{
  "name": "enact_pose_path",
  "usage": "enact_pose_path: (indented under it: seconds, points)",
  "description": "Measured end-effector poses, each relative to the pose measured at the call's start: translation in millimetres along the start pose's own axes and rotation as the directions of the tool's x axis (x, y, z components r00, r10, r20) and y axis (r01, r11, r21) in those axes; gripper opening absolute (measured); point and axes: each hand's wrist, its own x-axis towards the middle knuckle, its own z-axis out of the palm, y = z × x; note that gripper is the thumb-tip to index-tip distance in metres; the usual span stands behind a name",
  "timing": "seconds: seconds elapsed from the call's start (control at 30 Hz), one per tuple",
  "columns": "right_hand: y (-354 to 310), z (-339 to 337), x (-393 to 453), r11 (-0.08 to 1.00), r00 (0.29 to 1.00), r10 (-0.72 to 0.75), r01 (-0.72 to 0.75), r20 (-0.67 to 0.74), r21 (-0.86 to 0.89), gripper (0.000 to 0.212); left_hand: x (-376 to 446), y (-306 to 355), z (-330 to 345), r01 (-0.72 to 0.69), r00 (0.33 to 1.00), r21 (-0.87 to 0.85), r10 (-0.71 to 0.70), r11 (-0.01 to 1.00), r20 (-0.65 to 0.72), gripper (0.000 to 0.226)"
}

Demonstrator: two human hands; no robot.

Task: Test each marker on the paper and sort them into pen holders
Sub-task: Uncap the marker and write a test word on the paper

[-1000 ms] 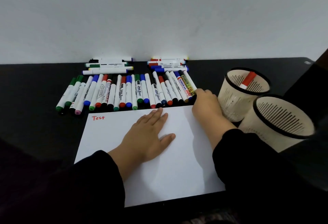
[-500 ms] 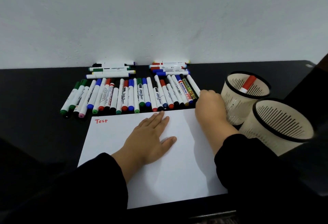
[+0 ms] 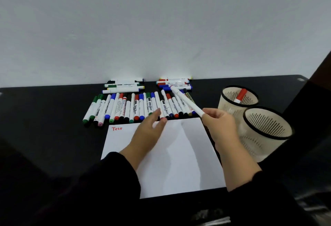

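Right hand (image 3: 219, 127) pinches marker (image 3: 186, 102); paper (image 3: 179, 154) reads "Test".

Black tabletop (image 3: 44, 118) runs under & around both hands – wide bare stretch to the left of the left hand, narrower strip beyond the right one. Plain white wall (image 3: 161, 25) rises straight behind it, well past the fingertips, w/ a faint mark or two. Dark slanted edge (image 3: 322, 68) cuts in far right, above the right hand – can't tell what it is. Near the wrists at btm, a blurry grey-white patch (image 3: 211, 218), too unclear to ID.
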Motion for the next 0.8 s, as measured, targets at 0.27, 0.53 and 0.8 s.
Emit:
enact_pose_path:
  seconds: [0.27, 0.53, 0.8]
  points:
    - [3, 3, -30, 0.997, 0.974, 0.067, -0.071, 0.215, 0.014, 0.016, -16, 12, -44, 0.229, 0.941, -0.555, -0.328, 0.800, -0.084, 0.024]
    - [1, 27, -38, 0.973, 0.971, 0.131, -0.165, 0.200, 0.163, 0.012, -50, -1, -63, 0.289, 0.918, -0.508, -0.385, 0.812, -0.094, 0.013]
    - [16, 59, -55, 0.834, 0.903, 0.242, -0.380, 0.354, 0.400, 0.011, -58, -8, -55, 0.320, 0.907, -0.515, -0.414, 0.795, -0.076, 0.010]
